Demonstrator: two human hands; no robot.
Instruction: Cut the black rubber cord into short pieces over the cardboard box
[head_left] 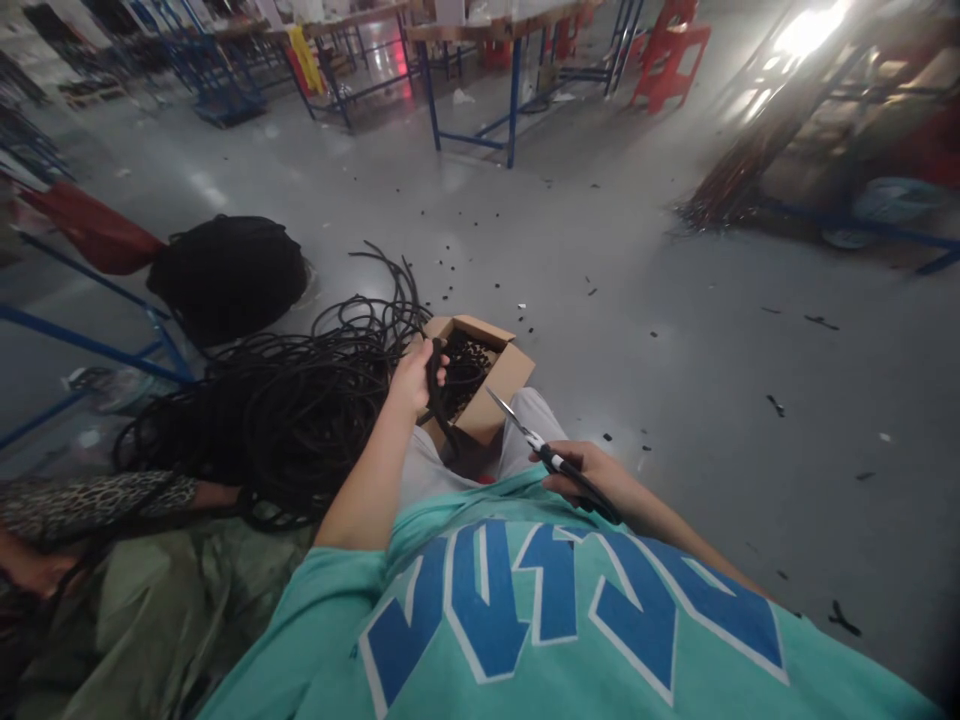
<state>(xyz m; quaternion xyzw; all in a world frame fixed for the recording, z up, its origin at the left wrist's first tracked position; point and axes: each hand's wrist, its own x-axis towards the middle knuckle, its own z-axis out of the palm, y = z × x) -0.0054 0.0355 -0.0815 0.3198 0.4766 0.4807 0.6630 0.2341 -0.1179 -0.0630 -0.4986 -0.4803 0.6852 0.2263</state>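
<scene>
My left hand (420,377) is closed around a black cord (435,385) at the near left side of an open cardboard box (504,388). Many short black pieces (469,360) lie inside the box. In my right hand (589,472) is a pair of scissors (547,452) with black handles; the metal blades point up and left toward the box, clear of the cord. A large tangled heap of black cord (300,400) spreads over the floor to the left of my left hand.
A round black bundle (229,275) sits behind the heap. At the lower left are another person's hand (45,570) and patterned sleeve (97,495). Blue-framed tables (480,30) and red stools (671,60) stand farther back. Small black scraps dot the floor.
</scene>
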